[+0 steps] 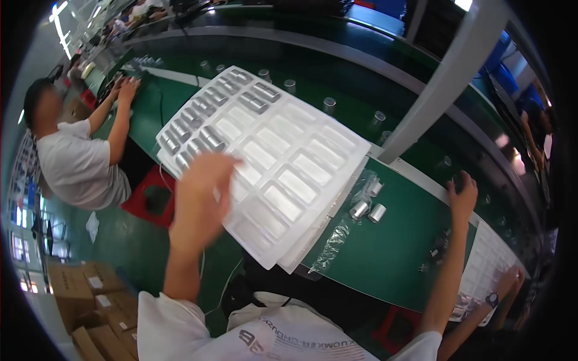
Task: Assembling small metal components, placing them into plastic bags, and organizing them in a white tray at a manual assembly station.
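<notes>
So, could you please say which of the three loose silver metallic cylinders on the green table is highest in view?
The upper silver cylinder; the lower-left cylinder and lower-right cylinder lie side by side.

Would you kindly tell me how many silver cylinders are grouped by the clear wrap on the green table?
3: an upper cylinder, a lower-left cylinder and a lower-right cylinder, all right of the white tray. The wrap might hide more.

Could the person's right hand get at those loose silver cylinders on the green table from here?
Probably yes: the right hand is off to their right, and nothing appears to stand between it and the silver cylinders. The clear plastic wrap lies mostly on their other side.
</notes>
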Demonstrator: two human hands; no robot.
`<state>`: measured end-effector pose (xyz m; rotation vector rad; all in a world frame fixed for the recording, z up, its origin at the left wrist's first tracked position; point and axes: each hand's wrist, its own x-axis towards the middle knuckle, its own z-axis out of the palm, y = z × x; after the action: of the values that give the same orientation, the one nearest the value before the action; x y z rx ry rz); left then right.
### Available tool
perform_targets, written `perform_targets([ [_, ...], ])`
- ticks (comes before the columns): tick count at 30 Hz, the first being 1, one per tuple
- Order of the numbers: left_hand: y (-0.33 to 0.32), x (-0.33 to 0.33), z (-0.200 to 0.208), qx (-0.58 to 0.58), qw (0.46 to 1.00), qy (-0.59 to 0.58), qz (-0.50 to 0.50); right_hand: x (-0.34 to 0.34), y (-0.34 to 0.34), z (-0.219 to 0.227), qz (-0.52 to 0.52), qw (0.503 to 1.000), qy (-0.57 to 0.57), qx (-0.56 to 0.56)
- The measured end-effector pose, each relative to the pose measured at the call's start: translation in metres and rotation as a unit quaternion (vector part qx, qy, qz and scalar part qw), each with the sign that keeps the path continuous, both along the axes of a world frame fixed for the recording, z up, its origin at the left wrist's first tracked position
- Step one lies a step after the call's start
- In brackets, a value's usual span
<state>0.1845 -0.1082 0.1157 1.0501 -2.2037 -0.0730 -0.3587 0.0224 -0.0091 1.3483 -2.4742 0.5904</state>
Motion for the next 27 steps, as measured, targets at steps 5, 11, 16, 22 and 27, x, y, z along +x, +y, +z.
perform_targets([
  [5,-0.106,0.073,-0.051,0.014,0.984,-0.175,-0.029,0.085,0.012,0.034,0.116,0.986,0.026,-0.119],
  [11,-0.121,0.066,-0.061,-0.003,0.967,-0.249,-0.047,0.188,0.010,0.024,0.248,0.942,-0.215,-0.068],
  [16,-0.125,0.058,-0.060,-0.016,0.977,-0.192,-0.094,0.215,0.012,0.016,0.206,0.954,-0.209,-0.064],
  [22,-0.025,0.013,-0.039,0.103,0.974,0.153,-0.132,0.194,0.027,0.020,0.177,0.957,-0.207,-0.103],
  [27,0.108,-0.088,-0.072,0.574,0.621,0.438,-0.306,0.222,0.027,0.024,0.170,0.954,-0.228,-0.097],
])
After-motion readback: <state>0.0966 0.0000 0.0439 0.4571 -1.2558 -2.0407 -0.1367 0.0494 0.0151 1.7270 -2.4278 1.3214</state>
